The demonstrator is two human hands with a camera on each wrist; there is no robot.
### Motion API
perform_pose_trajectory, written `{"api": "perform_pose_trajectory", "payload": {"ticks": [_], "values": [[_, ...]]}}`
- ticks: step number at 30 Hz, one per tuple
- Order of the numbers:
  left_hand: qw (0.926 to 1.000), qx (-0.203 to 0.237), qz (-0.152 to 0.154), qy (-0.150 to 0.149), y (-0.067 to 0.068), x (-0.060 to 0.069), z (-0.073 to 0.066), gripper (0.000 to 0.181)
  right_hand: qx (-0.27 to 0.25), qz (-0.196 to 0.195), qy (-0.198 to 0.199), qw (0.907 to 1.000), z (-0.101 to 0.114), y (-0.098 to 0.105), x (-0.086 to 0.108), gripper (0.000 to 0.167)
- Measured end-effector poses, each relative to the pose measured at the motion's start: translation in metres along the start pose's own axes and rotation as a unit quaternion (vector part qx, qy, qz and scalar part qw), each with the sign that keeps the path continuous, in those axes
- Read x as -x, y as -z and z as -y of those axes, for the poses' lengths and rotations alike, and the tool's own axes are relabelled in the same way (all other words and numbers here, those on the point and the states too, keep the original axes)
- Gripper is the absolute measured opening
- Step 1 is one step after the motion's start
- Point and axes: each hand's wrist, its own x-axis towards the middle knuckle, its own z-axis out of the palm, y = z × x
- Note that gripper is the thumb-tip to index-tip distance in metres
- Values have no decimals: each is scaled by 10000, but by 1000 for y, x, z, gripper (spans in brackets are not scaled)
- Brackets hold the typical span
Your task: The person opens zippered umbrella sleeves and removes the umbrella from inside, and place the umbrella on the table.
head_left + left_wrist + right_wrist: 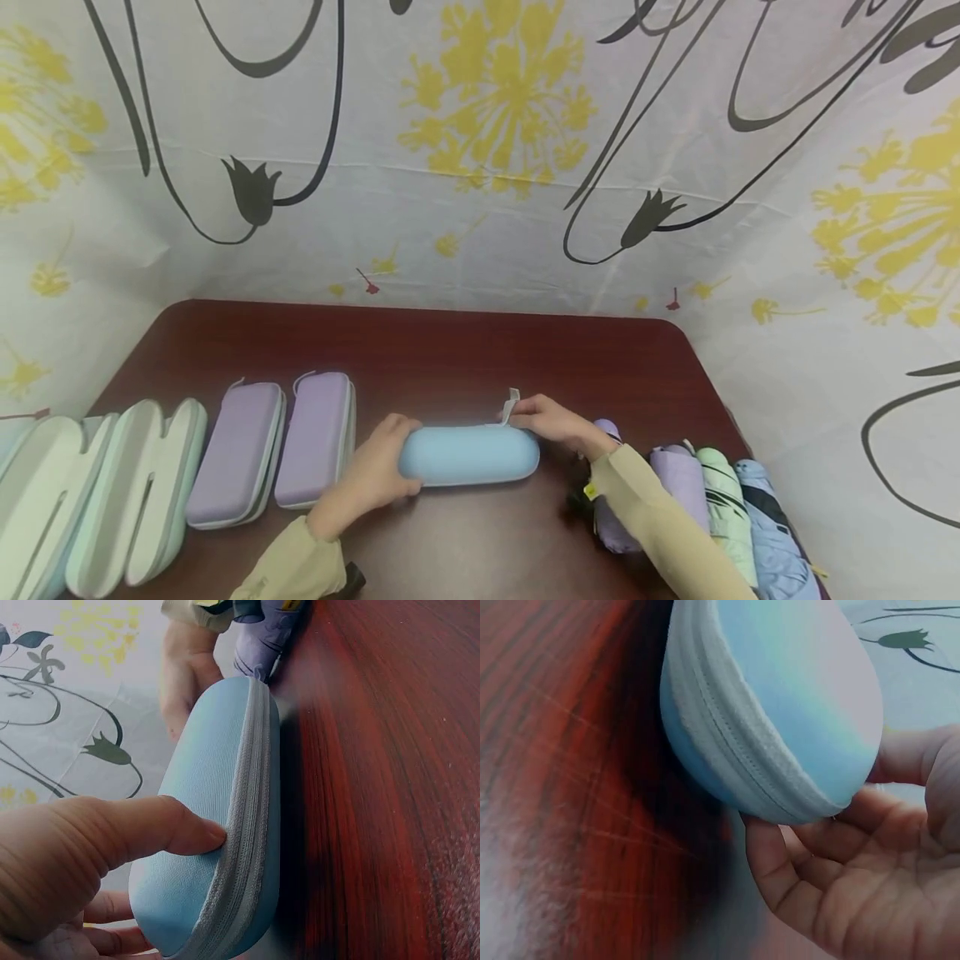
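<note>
A light blue hard zip case (469, 456) lies lengthwise on the table, its front zipper line closed. My left hand (384, 462) grips its left end; in the left wrist view the thumb (191, 829) presses beside the grey zipper (251, 780). My right hand (551, 419) is at the back right edge, with fingers curled against the case beside a pale strap (512, 406) that stands up there. In the right wrist view the fingers (769, 862) reach behind the rounded end of the case (810, 697), which hides the fingertips.
Two purple zip cases (315, 442) lie left of my left hand, with opened pale cases (135, 500) beyond them. Several folded umbrellas, including purple (681, 483), green (723, 500) and blue (772, 525) ones, lie on the right. A patterned curtain (450, 233) hangs behind the brown table (420, 342).
</note>
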Motion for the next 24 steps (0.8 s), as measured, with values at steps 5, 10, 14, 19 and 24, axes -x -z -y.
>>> {"api": "perform_pose_trajectory", "payload": {"ticks": [5,10,14,19,24], "values": [[9999,-62,-19,-98,0,1,-2,70,-43,176,-112,9998,-4,4,-6,22],[10000,-54,-19,-80,2,1,-3,70,48,-10,31,10000,-5,9,-5,16],[10000,-47,-5,-50,3,0,-4,69,184,-163,400,9989,-4,10,-4,12],[10000,-8,44,-19,2,-1,-3,70,1243,-453,1219,9837,-2,8,-2,9],[9999,76,41,-79,1,-1,-2,70,2149,-715,1944,9544,-1,5,0,9]]}}
